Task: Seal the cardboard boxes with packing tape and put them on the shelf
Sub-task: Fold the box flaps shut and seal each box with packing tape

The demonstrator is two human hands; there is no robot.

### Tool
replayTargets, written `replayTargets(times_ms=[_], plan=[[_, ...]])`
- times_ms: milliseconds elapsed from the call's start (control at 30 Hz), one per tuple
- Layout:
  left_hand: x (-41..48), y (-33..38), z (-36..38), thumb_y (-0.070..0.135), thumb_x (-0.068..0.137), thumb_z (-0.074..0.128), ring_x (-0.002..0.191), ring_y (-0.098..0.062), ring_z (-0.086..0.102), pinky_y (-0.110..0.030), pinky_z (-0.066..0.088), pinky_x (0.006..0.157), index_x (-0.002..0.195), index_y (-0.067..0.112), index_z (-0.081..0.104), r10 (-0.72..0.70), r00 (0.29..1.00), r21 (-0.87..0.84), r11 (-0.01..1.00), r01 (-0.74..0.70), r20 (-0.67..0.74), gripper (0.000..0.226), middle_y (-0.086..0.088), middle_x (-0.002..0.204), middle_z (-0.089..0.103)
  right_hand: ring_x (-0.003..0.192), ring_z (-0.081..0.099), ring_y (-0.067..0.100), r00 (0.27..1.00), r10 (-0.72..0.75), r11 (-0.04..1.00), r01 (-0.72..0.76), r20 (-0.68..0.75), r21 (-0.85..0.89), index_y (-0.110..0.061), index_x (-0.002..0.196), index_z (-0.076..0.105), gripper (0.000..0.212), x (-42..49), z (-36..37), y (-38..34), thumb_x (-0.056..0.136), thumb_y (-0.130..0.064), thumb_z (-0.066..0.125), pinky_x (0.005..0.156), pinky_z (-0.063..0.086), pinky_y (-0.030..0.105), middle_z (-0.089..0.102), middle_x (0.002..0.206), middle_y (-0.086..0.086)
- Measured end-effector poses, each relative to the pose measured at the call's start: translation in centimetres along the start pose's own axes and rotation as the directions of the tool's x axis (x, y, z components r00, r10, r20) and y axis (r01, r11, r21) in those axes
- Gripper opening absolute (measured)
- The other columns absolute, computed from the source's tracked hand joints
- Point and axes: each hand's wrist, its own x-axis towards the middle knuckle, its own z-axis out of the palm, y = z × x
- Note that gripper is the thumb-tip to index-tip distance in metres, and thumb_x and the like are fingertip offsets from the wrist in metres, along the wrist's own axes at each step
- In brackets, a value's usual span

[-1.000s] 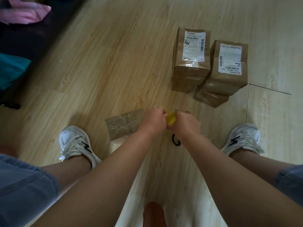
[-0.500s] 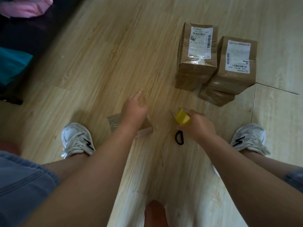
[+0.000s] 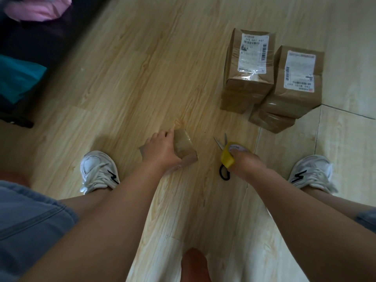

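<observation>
Down on the pale wood-grain laminate floor (image 3: 142,78), between two white sneakers with black zigzag marks (image 3: 97,169): a small brown cardboard box wrapped in glossy tape (image 3: 184,145). Gripped by the left hand (image 3: 160,152), fingers curled over the far edge, palm across the top. Angled toward the right. Flat on the floor or lifted a touch? Hard to tell.

Over to the right hand (image 3: 245,162): closed around a yellow roll of packing tape (image 3: 226,158), thumb on the roll's pale inner ring. Holds a pair of scissors (image 3: 221,143) in the same grasp, too: silver blades parted and pointing away past the roll, black handle loop showing below the hand. Near the small box, not touching it.

Further out, to the right: two stacks of brown cardboard boxes (image 3: 250,92), side by side and touching, white barcode labels (image 3: 253,51) on top, clear tape shining across. At the far left edge, dark furniture (image 3: 40,43) with a pink cloth (image 3: 38,7) and a teal cloth (image 3: 18,78). Blue denim shorts (image 3: 26,216) at lower left.
</observation>
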Motion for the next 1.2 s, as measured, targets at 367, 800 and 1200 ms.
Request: replayTargets(times_ms=[367,800,1200], plan=[[-3.3,3.4,-8.7,0.059,0.068,0.076,0.134,-0.024,0.037,-0.040,0.037,0.109,0.156,0.020,0.022,0.122,0.956,-0.175,0.969,-0.173,-0.267,0.111,-0.002,0.145,0.040,0.115,0.060,0.020,0.883,-0.158,0.911,0.304,-0.442,0.280,-0.024,0.137,0.059,0.040,-7.2,-8.0,-2.1,0.103,-0.010,0.045,0.086,0.047,0.029,0.064,0.129,0.001],[-8.1,5.8,-20.5,0.067,0.064,0.073,0.126,-0.021,0.047,-0.038,0.047,0.093,0.155,0.024,0.025,0.128,0.873,-0.139,0.966,-0.217,-0.471,0.112,0.001,0.141,0.044,0.144,0.034,0.012,0.439,-0.466,0.747,0.661,-0.768,-0.075,-0.032,0.149,0.046,0.047,-19.2,-17.6,-7.7,0.103,-0.040,0.050,0.117,0.031,0.037,0.046,0.152,-0.014],[-10.2,7.9,-23.1,0.075,0.063,0.057,0.122,-0.017,0.046,-0.029,0.038,0.092,0.153,0.021,0.031,0.052,0.731,-0.203,0.945,-0.256,-0.680,0.108,0.002,0.133,0.046,0.128,0.048,-0.003,0.534,-0.313,0.532,0.784,-0.785,0.321,-0.036,0.142,0.054,0.045,-20.8,-19.0,-7.8,0.097,-0.039,0.062,0.101,0.036,0.014,0.056,0.141,-0.015]])
